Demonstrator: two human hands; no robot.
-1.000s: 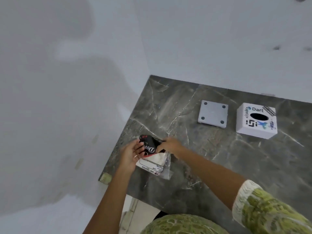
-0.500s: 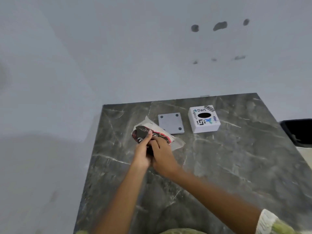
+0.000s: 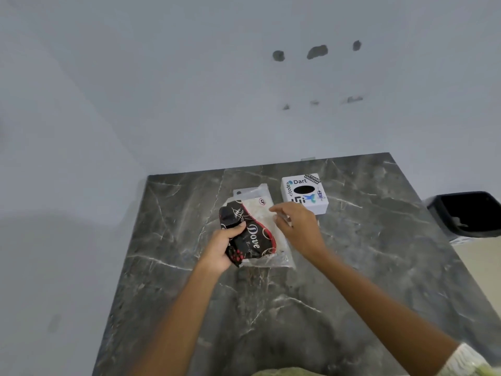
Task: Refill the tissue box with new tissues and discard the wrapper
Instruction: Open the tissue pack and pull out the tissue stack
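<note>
A tissue pack [image 3: 253, 234] in a black, red and clear "Dove" wrapper is held over the dark marble table [image 3: 352, 267]. My left hand [image 3: 222, 248] grips its black left end. My right hand [image 3: 296, 226] rests against the pack's clear right edge, fingers bent; whether it pinches the wrapper I cannot tell. The white tissue box [image 3: 305, 192], with stickers and a black oval slot on top, stands just beyond my right hand. The box's flat grey base plate [image 3: 240, 192] lies left of it, mostly hidden behind the pack.
A black bin [image 3: 469, 213] stands on the floor past the table's right edge. White walls close off the far side and the left. The table's left edge drops to the floor.
The view has swung so the table sits more centred. The pack has turned with its label facing up, and my right hand has moved from its middle to its right edge.
</note>
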